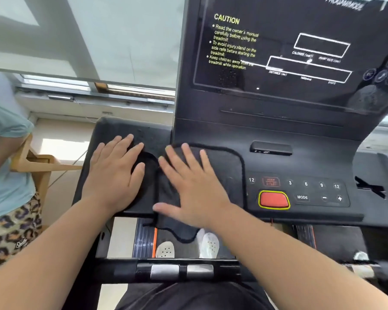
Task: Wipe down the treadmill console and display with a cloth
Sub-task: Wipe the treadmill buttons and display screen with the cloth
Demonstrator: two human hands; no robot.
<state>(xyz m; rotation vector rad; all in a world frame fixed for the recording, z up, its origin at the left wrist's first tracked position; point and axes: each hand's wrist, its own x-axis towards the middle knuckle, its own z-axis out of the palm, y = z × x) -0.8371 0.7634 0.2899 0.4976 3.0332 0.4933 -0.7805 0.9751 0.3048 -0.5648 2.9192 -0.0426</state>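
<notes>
- A curved recess (149, 161) is sunk into the treadmill console (311, 157) left of centre of the frame. Its inside is dark, and what it holds cannot be told.
- The cloth (224, 171) is dark grey with a thick black stitched border and rounded corners.
- The cloth lies spread flat on the console in the middle of the frame, just right of the recess and left of the keypad. Its lower corner hangs over the console's front edge.
- The right hand (193, 186) lies palm down on the cloth's left half with all 5 fingers spread and straight. The cloth's right part shows bare beside it.
- The left hand (114, 171) lies flat on the bare console left of the cloth, fingers straight and slightly apart, with its thumb at the rim of the recess. It sits just beside the cloth's left edge.
- The display (278, 52) stands in the upper right, black and glossy, with yellow CAUTION text and white outlined boxes.
- A red button (273, 199) ringed in yellow sits right of the cloth, beside keys marked 3, 6, 9, 12 and MODE.
- 2 white perforated shoes (208, 245) show below the console, above the handlebar (166, 270).
- A second person (7, 164) stands at the left edge of the frame.
</notes>
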